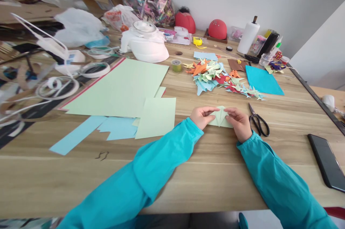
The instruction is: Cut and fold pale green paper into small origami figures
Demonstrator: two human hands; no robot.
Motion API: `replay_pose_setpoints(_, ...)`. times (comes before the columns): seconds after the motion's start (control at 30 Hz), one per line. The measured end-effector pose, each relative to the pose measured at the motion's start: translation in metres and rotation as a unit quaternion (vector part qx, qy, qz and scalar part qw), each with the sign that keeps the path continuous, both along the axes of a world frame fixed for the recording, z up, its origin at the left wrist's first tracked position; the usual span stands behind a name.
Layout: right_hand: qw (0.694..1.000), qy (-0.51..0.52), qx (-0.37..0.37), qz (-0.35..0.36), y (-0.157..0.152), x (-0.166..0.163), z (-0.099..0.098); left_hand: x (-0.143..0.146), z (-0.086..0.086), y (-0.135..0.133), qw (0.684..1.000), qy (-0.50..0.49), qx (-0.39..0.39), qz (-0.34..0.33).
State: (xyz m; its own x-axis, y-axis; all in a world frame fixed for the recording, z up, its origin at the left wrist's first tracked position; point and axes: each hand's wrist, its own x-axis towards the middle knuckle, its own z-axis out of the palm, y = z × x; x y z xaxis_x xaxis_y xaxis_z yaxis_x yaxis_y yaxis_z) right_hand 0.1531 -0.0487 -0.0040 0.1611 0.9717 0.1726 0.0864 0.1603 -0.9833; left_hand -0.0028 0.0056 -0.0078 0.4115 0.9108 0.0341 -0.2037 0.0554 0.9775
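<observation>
Between my two hands is a small pale green folded paper (220,117), with creases running to a point at its lower middle. My left hand (202,117) pinches its left side, thumb below and fingers above. On the right side, my right hand (238,123) grips the same paper with thumb and fingers closed. Black-handled scissors (258,120) lie just right of my right hand, blades pointing away. Beyond the hands is a heap of folded paper cranes (211,76) in orange, green, blue and red.
Green sheets (118,88) and blue paper strips (78,135) lie at left. A thread spool (176,65), a turquoise cloth-like square (264,80) and a yellow tape measure (198,41) sit farther back. A black phone (327,160) rests at right. White cables (58,88) coil at far left.
</observation>
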Motion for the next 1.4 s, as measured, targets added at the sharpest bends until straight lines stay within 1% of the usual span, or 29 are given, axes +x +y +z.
replay_pose_setpoints(0.17, 1.000, 0.019, 0.008, 0.015, 0.0010, -0.0006, -0.0020, 0.0010, -0.0016, 0.0003, 1.000, -0.009, 0.002, 0.005)
replay_pose_setpoints(0.27, 0.999, 0.023, -0.004, 0.022, 0.0010, -0.0004, -0.0034, 0.0017, -0.0024, 0.0007, 1.000, -0.010, 0.001, 0.007)
replay_pose_setpoints(0.43, 0.999, 0.015, -0.023, 0.018, 0.0009, -0.0003, -0.0041, 0.0019, -0.0032, 0.0009, 1.000, 0.009, 0.005, 0.012)
replay_pose_setpoints(0.63, 0.999, 0.016, -0.017, 0.025, 0.0021, 0.0011, -0.0064, 0.0011, -0.0052, 0.0016, 0.999, 0.032, -0.004, 0.017)
replay_pose_setpoints(0.77, 0.999, 0.030, -0.032, 0.022, 0.0019, 0.0014, -0.0057, 0.0015, -0.0045, 0.0008, 0.999, 0.028, 0.012, 0.014)
replay_pose_setpoints(0.9, 0.999, 0.019, -0.045, 0.006, 0.0004, -0.0007, -0.0015, 0.0027, -0.0028, -0.0015, 0.997, 0.058, 0.035, 0.034)
replay_pose_setpoints(1.1, 0.998, 0.032, -0.053, 0.022, -0.0005, -0.0010, 0.0005, 0.0030, -0.0041, -0.0018, 0.992, 0.080, 0.079, 0.048)
replay_pose_setpoints(1.17, 0.997, 0.048, -0.056, 0.028, 0.0001, 0.0007, -0.0002, 0.0031, -0.0055, -0.0010, 0.991, 0.091, 0.077, 0.053)
replay_pose_setpoints(1.33, 0.993, 0.058, -0.062, 0.084, 0.0027, 0.0045, -0.0025, 0.0036, -0.0062, -0.0002, 0.991, 0.112, 0.041, 0.065)
replay_pose_setpoints(1.4, 0.993, 0.055, -0.056, 0.083, 0.0032, 0.0046, -0.0032, 0.0037, -0.0052, -0.0005, 0.992, 0.110, 0.026, 0.065)
